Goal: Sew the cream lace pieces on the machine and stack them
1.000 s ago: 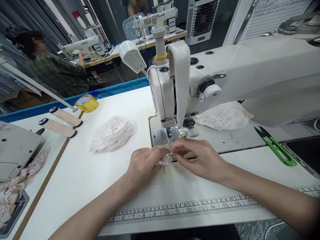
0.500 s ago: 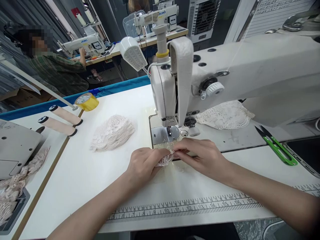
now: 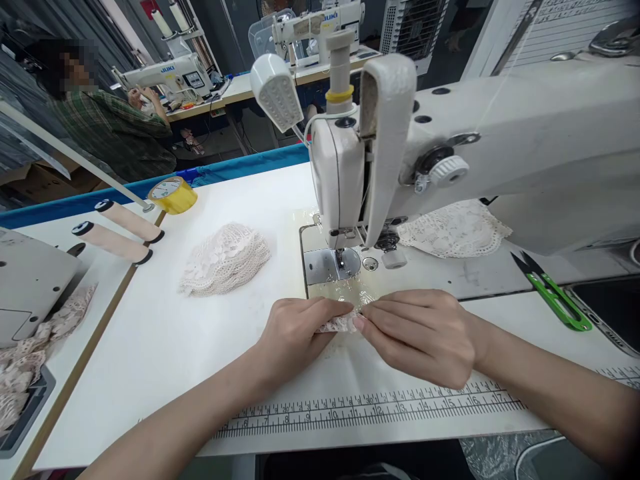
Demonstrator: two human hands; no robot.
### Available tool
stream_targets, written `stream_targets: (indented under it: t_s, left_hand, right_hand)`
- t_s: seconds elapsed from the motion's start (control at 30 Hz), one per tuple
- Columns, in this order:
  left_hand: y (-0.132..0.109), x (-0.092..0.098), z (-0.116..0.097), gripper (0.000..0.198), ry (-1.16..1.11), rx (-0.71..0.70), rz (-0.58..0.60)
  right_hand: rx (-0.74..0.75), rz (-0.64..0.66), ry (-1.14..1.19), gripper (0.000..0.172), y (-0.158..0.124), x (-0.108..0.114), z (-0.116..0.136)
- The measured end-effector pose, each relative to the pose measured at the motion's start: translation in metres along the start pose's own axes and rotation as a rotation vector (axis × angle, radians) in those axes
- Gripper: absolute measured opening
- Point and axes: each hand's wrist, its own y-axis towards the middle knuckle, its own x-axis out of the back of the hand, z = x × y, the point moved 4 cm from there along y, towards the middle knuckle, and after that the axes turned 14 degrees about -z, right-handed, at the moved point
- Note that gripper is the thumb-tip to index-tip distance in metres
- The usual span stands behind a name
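Between my hands, just in front of the needle plate, is a small piece of pale lace. My left hand is closed on its left part, thumb on top. At the lace's right end, my right hand pinches with thumb and fingertips; most of the lace is hidden under the fingers. The sewing machine head stands over the plate, beyond both hands, and the lace lies apart from its needle. A stack of pale lace pieces rests to the left, and another lace piece lies behind the machine head.
Green thread snips and a dark phone-like device lie at the right. Two thread cones and a yellow tape roll are at the left. A ruler strip runs along the front edge. A co-worker sits beyond.
My right hand has turned and shifted slightly right and toward me. The lace and my left hand have moved a little right. The co-worker's hands have come up near the other machine.
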Motion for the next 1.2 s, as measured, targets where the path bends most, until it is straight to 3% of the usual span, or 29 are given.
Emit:
stream_targets:
  t_s: [0.1,0.17,0.27,0.37,0.4,0.47,0.6,0.73,0.9,1.0,1.2]
  left_hand:
    - [-0.001,-0.007,0.006,0.008,0.002,0.283,0.177]
    - [-0.002,-0.01,0.01,0.012,0.128,0.359,0.248]
    - [-0.001,-0.011,0.016,0.012,0.339,0.36,0.226]
    - [0.003,-0.009,0.013,0.053,0.462,0.222,0.104]
    - [0.004,-0.009,0.009,0.058,0.495,0.137,0.06]
    - [0.004,-0.01,-0.001,0.05,0.546,-0.044,0.0]
    - [-0.004,-0.018,-0.015,0.026,0.59,-0.242,0.061]
    - [-0.008,-0.022,-0.015,0.032,0.559,-0.237,0.137]
    - [-0.002,-0.021,-0.005,0.032,0.539,-0.235,0.133]
    - [0.0,-0.021,-0.001,0.032,0.537,-0.229,0.135]
    - [0.001,-0.021,0.003,0.032,0.526,-0.206,0.127]
  right_hand:
    - [-0.316,0.055,0.136,0.018,-0.004,-0.007,-0.008]
    - [-0.606,0.125,0.282,0.015,-0.01,-0.016,-0.016]
    - [-0.972,0.231,0.369,0.012,-0.02,-0.029,-0.026]
    - [-1.114,0.331,0.212,0.012,-0.027,-0.035,-0.034]
    - [-1.117,0.363,0.157,0.012,-0.027,-0.036,-0.036]
    - [-1.115,0.424,0.082,0.011,-0.028,-0.04,-0.038]
    - [-1.168,0.501,-0.002,0.016,-0.032,-0.045,-0.043]
    - [-1.13,0.495,-0.05,0.02,-0.035,-0.044,-0.046]
    - [-0.682,0.373,-0.167,0.023,-0.028,-0.034,-0.034]
    - [-0.514,0.368,-0.242,0.026,-0.025,-0.03,-0.027]
    - [-0.407,0.402,-0.327,0.025,-0.021,-0.03,-0.025]
